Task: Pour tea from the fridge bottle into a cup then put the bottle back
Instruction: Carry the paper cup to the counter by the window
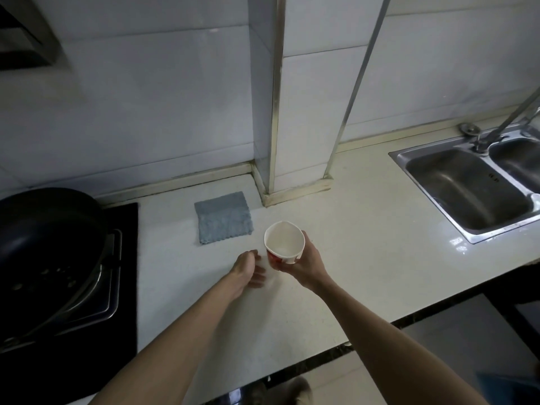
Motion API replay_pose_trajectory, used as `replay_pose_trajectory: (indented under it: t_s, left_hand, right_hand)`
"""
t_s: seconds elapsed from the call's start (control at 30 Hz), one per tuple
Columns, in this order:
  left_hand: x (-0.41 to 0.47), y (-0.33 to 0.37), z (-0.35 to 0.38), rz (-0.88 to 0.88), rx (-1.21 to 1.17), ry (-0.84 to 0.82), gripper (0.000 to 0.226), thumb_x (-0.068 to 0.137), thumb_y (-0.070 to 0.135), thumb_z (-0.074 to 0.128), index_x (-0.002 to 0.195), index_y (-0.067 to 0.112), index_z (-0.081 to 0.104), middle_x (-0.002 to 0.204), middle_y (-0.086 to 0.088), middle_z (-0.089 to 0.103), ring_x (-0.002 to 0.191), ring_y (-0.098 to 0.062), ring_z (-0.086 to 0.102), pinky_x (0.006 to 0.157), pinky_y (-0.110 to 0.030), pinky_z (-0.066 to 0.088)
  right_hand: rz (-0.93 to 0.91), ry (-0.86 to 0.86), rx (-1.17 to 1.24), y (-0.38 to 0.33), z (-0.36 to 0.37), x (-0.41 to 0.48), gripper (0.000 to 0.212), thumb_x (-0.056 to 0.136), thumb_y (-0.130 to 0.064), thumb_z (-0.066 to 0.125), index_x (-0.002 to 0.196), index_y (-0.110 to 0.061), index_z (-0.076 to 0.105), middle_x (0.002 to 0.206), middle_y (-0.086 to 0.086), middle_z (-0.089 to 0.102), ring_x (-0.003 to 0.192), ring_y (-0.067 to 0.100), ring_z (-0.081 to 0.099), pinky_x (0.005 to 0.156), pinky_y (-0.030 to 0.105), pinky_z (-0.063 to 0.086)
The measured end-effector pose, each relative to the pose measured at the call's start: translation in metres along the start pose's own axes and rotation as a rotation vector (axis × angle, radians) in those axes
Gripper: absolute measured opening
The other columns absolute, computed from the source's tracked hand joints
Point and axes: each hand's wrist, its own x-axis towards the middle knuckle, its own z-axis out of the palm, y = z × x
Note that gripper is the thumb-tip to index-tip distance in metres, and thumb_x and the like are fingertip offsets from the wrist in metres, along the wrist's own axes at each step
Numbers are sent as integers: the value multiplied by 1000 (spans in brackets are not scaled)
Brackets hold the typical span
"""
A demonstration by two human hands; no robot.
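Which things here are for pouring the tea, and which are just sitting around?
For the job: paper cup, gripped by the right hand; left hand beside it, holding nothing. The tea bottle is not in view.

Just lying about: blue cloth, black pan on the stove, sink, tap.

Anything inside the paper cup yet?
Nothing visible: the paper cup, held in the right hand, shows only bare white interior, no tea. Its near inner wall is hidden behind the rim.
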Motion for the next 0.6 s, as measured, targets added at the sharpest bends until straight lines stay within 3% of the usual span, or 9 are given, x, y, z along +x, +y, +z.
replay_pose_trajectory:
  t_s: [0.17, 0.27, 0.5, 0.6]
  left_hand:
    - [-6, 23, 5, 5, -127, -46, 45, 102, 40, 27, 119, 6, 50, 117, -23, 58, 99, -38, 61, 86, -46, 53]
    - [-14, 44, 7, 18, -193, -124, 48, 101, 43, 27, 119, 5, 51, 119, -21, 58, 109, -41, 59, 93, -49, 52]
    - [-29, 81, 27, 79, -192, -261, 53, 102, 41, 26, 119, -1, 54, 112, -21, 62, 100, -38, 61, 88, -46, 51]
    - [-32, 96, 43, 101, -166, -305, 53, 102, 41, 27, 118, -1, 54, 108, -22, 63, 96, -38, 62, 88, -46, 52]
  right_hand:
    - [-26, 17, -11, -21, -11, 5, 84, 60, -35, 91, 131, -26, 46, 111, -24, 55, 105, 2, 57, 83, 19, 52]
    - [-53, 22, -32, -37, -24, 7, 84, 63, -31, 90, 133, -25, 44, 116, -18, 55, 108, 9, 56, 88, 25, 53]
    - [-52, 104, -57, -62, -67, 7, 85, 64, -25, 90, 135, -25, 42, 119, -13, 55, 111, 13, 55, 91, 31, 53]
    - [-35, 150, -38, -65, -88, 6, 88, 60, -27, 90, 133, -26, 42, 119, -10, 58, 111, 14, 57, 91, 40, 56]
